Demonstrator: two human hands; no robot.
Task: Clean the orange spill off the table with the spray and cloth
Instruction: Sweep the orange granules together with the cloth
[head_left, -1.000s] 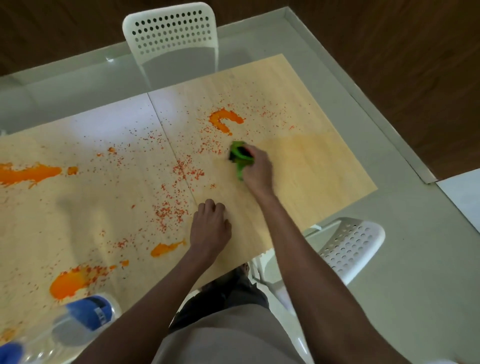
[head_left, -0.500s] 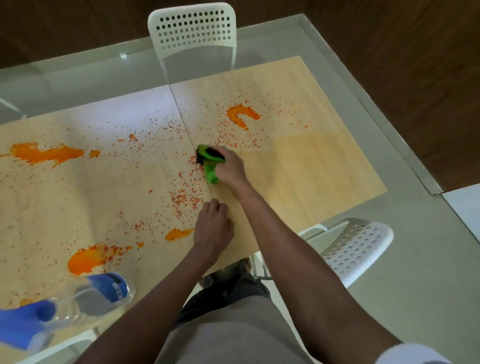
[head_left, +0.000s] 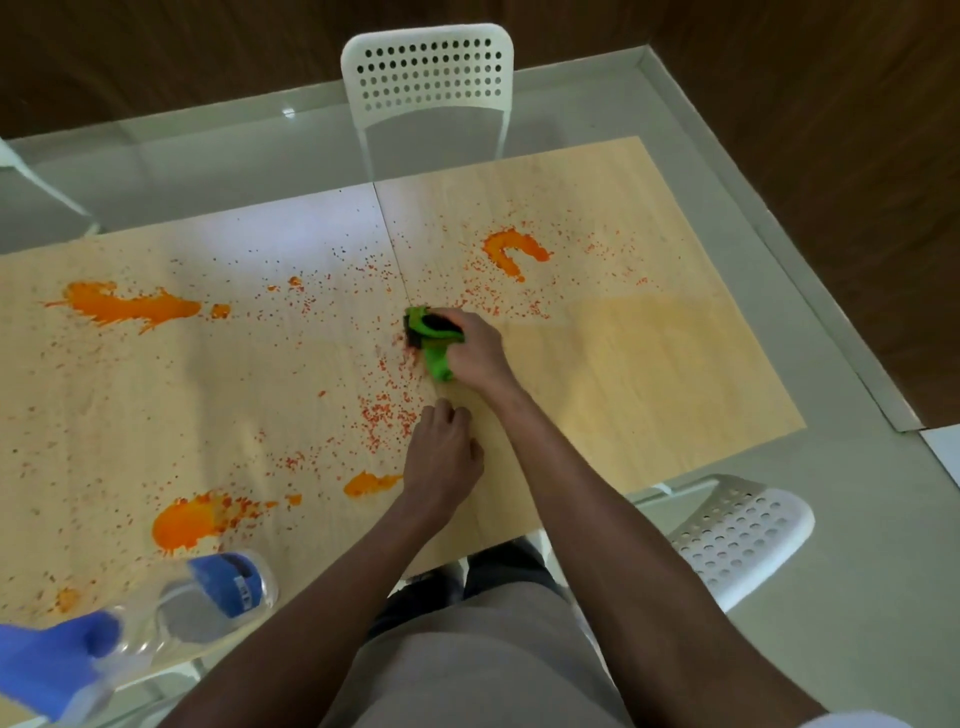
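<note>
Cloth (head_left: 435, 340), bright green, crumpled

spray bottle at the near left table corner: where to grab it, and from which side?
Grip the clear body between the blue label and the blue trigger head. The spray bottle lies on its side, head toward the near left corner, so come from above with fingers across its width. The left hand rests free on the table and is nearer; the right hand holds the green scrubber.
</note>
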